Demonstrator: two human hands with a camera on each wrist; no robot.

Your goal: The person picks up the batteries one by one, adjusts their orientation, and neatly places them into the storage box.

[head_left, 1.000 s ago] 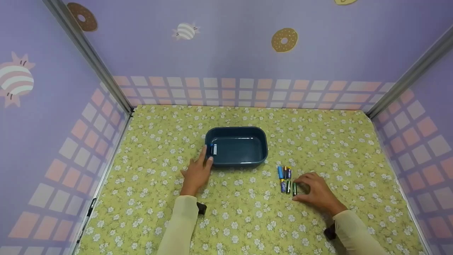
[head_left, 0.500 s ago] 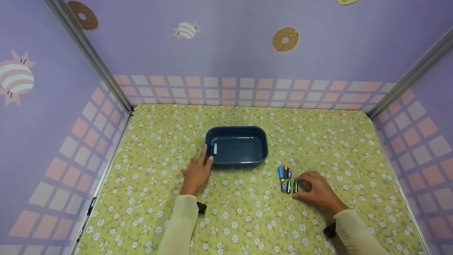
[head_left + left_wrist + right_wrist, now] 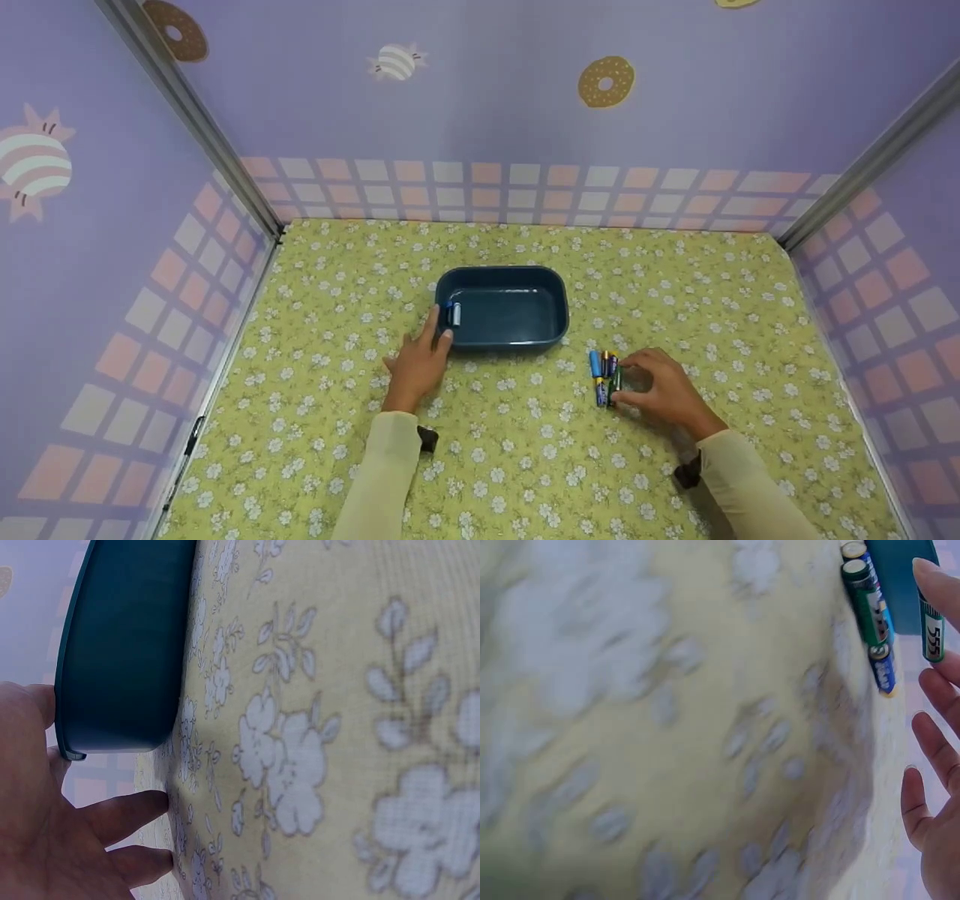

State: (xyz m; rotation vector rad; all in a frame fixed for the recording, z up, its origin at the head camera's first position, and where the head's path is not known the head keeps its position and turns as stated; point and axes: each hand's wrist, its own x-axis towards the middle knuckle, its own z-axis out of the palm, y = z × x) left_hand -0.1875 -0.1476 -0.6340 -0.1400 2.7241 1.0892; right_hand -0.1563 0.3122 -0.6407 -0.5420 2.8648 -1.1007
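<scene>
My right hand (image 3: 664, 386) pinches a green battery (image 3: 932, 630) marked 555 between thumb and fingertip, raised over the cloth in the right wrist view. Its other fingers are spread loosely. Just left of it lie a green battery (image 3: 868, 611), a blue battery (image 3: 595, 364) and a few others in two short rows. My left hand (image 3: 421, 366) touches the rim of a dark teal tub (image 3: 510, 347) at its front left corner, thumb and index finger on the edge. Its other fingers reach down to the cloth in the left wrist view. Silver and blue batteries (image 3: 455, 314) lie inside the tub at its left end.
A yellow-green flowered cloth (image 3: 337, 285) covers the table. Purple walls (image 3: 487, 97) with sweets and doughnut prints close off the back and both sides, with grey metal posts (image 3: 217, 142) at the corners.
My right hand has lifted the green battery from the right end of the front row and moved slightly up and left with it. The left hand and tub stay put.
</scene>
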